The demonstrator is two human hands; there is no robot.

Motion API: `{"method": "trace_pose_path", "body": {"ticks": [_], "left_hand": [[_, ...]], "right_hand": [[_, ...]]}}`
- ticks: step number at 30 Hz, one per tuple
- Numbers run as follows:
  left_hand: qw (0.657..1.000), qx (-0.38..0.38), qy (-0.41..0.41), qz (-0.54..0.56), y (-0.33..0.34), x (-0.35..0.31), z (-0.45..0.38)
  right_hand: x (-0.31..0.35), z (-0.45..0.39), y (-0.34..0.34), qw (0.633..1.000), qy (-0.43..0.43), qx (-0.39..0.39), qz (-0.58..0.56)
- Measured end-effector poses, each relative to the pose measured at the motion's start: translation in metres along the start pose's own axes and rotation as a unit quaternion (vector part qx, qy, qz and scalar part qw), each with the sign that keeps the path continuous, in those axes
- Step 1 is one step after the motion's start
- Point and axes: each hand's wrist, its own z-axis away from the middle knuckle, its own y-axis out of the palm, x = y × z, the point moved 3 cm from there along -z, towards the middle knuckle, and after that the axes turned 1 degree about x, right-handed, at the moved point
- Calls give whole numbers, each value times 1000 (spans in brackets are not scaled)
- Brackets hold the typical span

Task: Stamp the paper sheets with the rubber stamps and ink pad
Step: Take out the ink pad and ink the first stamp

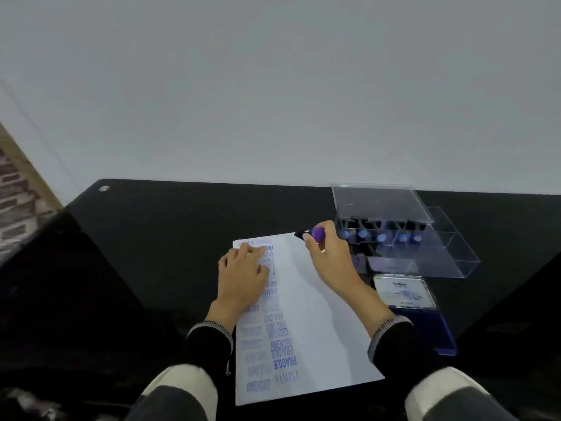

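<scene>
A white paper sheet (pixel 315 323) lies on the black table (pixel 170 238), its left half covered with blue stamped words. My left hand (pixel 243 278) rests flat on the sheet's upper left part, fingers straight. My right hand (pixel 331 259) grips a rubber stamp with a purple knob (pixel 315 233) at the sheet's top right corner. An open ink pad (pixel 425 326) with a blue pad and a raised lid sits right of the sheet.
A clear plastic case (pixel 403 235) with its lid up stands at the back right and holds several more stamps with blue knobs. A grey wall rises behind the table. The table's left edge drops off to a patterned floor.
</scene>
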Motion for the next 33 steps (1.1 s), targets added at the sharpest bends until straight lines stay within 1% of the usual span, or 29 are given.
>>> {"method": "trace_pose_path", "body": {"ticks": [2,6,10,13,15,19,24,27,33], "left_hand": [[1000,6,-12,-14,2,1,-3],[999,13,-19,-26,5,4,-5],[999,1,-21,-37,7,5,-4],[998,12,-23,-58,9,5,-4],[997,27,-31,-62,11,5,-7],[997,40,-53,-28,11,2,-14],[998,7,-41,-51,13,1,-11],[998,-5,-37,-43,15,2,-12],[999,-8,-35,-41,15,1,-11]], "right_hand": [[4,-23,14,999,-17,33,27],[6,-55,38,987,-32,97,126],[4,-71,50,972,-43,134,187],[3,-77,49,962,-50,154,219],[3,-80,50,958,-50,162,232],[3,-82,55,949,-35,178,259],[-1,-82,56,946,-29,178,270],[1,-81,57,947,-35,177,266],[4,-83,59,946,-39,177,268]]}}
